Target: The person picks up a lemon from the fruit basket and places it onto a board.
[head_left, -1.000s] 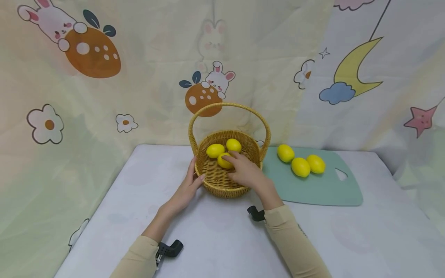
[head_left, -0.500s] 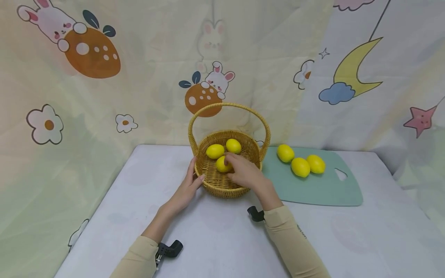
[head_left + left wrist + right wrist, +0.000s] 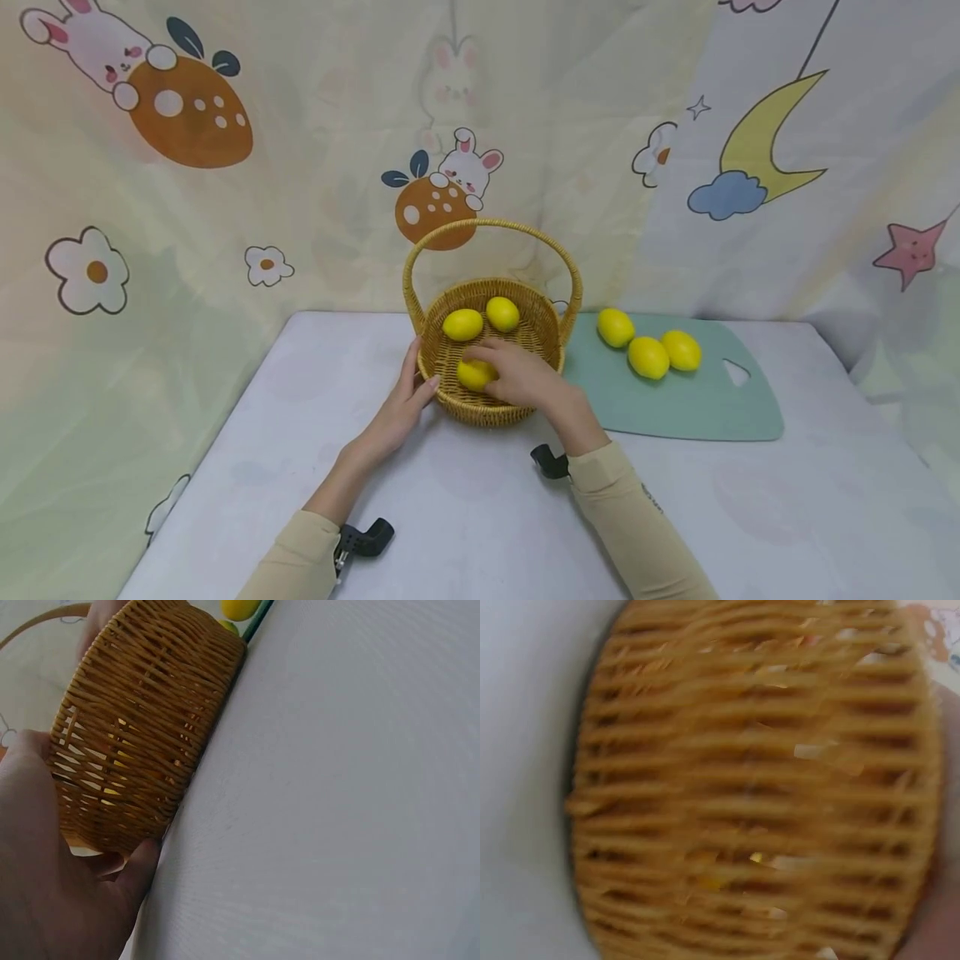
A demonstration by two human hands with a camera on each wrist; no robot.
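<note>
The left hand (image 3: 401, 408) grips the wicker basket (image 3: 486, 415) at its left side, probably to steady it on the worktop (image 3: 457, 517) while the right hand (image 3: 528, 377) works inside; the right hand's fingers are curled over the near lemon (image 3: 472, 377), low in the basket; two far lemons (image 3: 462, 325) lie beyond it, toward the far wall; to the right, three more lemons (image 3: 648, 358) sit close together on the green board (image 3: 675, 412), presumably kept there for easy reach.

Passage under arched handle (image 3: 492, 222), basket wall (image 3: 483, 416) around, two lemons (image 3: 462, 325) (image 3: 502, 314) obstructing the back
</note>
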